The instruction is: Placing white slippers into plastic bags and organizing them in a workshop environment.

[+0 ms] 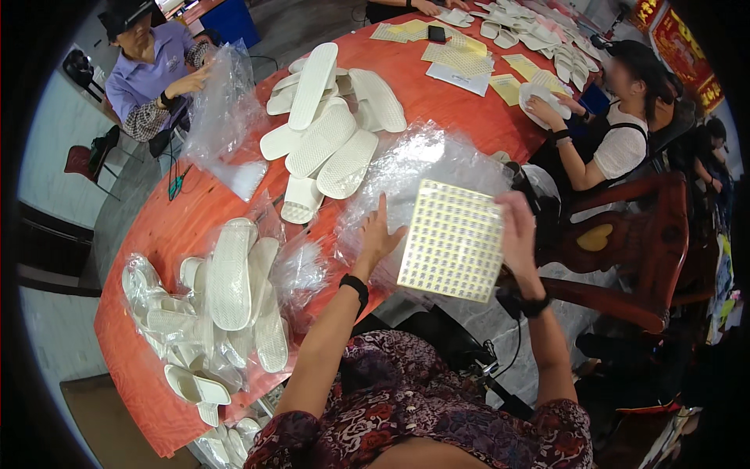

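My right hand (518, 234) grips a yellow sheet of small printed stickers (451, 241) by its right edge, holding it tilted up off the table. My left hand (377, 236) is just left of the sheet, index finger stretched out and thumb apart, over a pile of clear plastic bags (422, 156). I make out nothing in its fingers. Beyond it lies a heap of loose white slippers (320, 137). To the left of my left forearm, several white slippers in clear bags (230, 281) are piled near the table's edge.
Across the red table (148, 227), a person in a purple shirt (148, 74) handles a clear bag (226, 109). At the right, another person (601, 133) holds a white item. Sticker sheets (461, 59), a phone (436, 34) and more slippers (547, 31) lie far back. A wooden chair (625, 242) stands right.
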Available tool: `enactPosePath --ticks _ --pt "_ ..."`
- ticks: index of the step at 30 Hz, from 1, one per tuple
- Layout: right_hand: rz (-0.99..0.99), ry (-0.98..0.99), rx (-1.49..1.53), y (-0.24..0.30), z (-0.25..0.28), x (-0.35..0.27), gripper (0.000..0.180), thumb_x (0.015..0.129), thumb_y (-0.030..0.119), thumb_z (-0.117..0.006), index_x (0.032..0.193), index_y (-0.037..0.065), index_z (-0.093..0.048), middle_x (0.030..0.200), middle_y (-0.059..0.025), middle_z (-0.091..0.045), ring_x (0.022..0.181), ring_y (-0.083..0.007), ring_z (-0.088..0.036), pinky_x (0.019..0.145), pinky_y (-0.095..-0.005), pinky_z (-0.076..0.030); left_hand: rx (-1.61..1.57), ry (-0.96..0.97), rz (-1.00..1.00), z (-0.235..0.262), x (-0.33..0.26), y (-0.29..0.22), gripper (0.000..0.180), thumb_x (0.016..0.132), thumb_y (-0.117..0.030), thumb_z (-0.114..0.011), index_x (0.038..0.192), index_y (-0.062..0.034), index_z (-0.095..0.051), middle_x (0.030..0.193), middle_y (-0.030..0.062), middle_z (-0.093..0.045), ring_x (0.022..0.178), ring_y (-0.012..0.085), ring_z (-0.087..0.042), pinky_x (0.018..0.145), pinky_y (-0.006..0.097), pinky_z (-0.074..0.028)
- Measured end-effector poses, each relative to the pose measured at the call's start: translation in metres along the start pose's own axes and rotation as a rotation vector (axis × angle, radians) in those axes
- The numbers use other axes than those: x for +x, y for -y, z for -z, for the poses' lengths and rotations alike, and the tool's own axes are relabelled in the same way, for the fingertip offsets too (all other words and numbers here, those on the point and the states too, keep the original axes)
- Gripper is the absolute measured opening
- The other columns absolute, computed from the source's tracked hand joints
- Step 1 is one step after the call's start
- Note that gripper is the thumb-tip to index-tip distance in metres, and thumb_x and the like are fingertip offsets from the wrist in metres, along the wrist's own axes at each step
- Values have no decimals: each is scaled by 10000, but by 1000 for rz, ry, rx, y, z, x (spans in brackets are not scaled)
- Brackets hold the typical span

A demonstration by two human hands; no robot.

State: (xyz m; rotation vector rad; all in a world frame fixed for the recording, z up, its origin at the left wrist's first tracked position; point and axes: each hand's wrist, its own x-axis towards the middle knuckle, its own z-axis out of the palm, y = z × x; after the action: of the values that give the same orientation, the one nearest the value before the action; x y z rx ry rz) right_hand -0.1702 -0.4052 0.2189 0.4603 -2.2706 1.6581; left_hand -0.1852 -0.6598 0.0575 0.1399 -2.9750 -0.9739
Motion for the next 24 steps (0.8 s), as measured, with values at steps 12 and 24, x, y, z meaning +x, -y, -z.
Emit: enactPosePath --ticks 12,24 --pt "-247 -72 -458 -210 -99 40 270 749 59 -542 1015 30 -511 1011 -208 -510 916 -329 -514 784 -377 -411 -491 66 -212 6 -7 18 853 671 -118 -619 1342 -17 -102 1092 169 -535 1035 361 -458 866 425 -363" --pt "-26 -336 -608 -79 -73 -68 618 715 157 -601 1199 -57 -282 1191 -274 -302 1126 -403 -304 968 -411 -243 -36 27 -346 3 -33 27 636 696 -245 -631 1257 -78 -385 1302 286 -246 1167 411 -288 973 441 -237"
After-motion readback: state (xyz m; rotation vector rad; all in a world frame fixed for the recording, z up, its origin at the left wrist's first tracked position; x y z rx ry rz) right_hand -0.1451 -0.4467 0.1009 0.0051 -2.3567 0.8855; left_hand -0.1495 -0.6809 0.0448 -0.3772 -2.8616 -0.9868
